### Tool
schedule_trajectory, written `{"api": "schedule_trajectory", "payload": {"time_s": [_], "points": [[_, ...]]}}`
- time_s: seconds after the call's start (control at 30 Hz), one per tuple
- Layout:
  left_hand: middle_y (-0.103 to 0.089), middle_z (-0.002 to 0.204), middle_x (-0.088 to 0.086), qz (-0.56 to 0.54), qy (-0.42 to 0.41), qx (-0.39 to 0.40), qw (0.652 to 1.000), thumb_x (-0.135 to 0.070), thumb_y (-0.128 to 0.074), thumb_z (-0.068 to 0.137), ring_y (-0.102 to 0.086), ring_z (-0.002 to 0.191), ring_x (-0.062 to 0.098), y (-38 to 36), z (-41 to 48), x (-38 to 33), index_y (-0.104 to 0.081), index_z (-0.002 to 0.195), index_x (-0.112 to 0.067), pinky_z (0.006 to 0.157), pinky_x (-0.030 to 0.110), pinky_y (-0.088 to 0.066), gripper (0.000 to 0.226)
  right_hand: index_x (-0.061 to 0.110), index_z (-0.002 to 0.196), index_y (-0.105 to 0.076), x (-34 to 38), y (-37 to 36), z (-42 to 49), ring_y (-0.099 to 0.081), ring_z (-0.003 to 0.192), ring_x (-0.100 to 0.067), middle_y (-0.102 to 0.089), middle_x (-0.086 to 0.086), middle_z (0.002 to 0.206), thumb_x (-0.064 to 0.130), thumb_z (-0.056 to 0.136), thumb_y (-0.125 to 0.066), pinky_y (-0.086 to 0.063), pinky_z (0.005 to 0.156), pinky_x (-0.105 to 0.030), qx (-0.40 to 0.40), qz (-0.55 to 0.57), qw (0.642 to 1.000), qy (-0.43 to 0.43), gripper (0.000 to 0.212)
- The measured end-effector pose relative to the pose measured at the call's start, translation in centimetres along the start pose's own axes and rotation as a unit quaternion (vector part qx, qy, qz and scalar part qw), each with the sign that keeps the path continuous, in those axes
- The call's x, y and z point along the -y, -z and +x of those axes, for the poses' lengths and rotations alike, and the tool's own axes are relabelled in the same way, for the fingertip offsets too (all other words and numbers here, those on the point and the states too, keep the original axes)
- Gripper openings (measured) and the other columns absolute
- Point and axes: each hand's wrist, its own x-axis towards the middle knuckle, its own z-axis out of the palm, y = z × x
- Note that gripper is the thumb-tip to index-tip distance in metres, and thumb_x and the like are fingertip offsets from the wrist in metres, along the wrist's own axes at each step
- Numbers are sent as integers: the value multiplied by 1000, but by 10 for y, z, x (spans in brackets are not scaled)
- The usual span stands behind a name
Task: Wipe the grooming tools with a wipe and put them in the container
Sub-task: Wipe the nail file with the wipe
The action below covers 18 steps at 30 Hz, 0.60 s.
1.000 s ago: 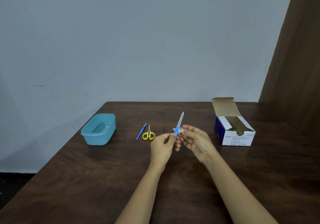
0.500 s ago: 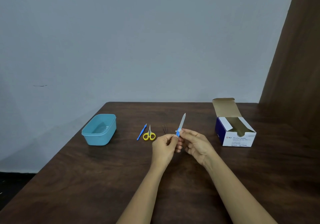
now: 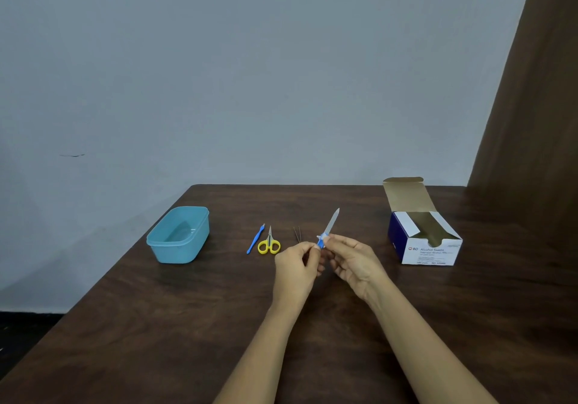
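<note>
Above the middle of the table [image 3: 187,325], the left hand [image 3: 297,266] is gripping the nail file [image 3: 332,222] by its blue handle; the right hand [image 3: 356,262] is pinching the wipe [image 3: 325,238] around it.

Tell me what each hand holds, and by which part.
The left hand pinches the nail file by its blue handle end. The right hand pinches a white wipe against that handle.

The white front face of the open cardboard box [image 3: 431,253] near the bench's [image 3: 156,325] right edge reads "BD Alcohol Swabs"; the smaller print beneath is too small to read.
</note>
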Motion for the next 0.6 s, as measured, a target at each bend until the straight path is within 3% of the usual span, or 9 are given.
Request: {"api": "schedule_trajectory", "payload": {"time_s": [0.3,0.6], "points": [[-70,72,-4,13,-22,11,1000,-15,-55,95,-66,64,6,-3,0,1,-73,91,-12,63,23,-58,19,7,97,-69,-4,-4,2,-57,74,-15,-71,-9,90,1,83,-67,-50,72,-28,-33,34,997,53,15],[-70,71,-5,26,-27,20,999,-14,-55,94,-66,64,4,-3,0,2,-74,87,-14,63,21,-57,20,3,102,-67,-10,-8,3,-54,69,-19,-69,-12,85,-2,84,-65,-50,69,-36,-46,95,993,50,19]]}}
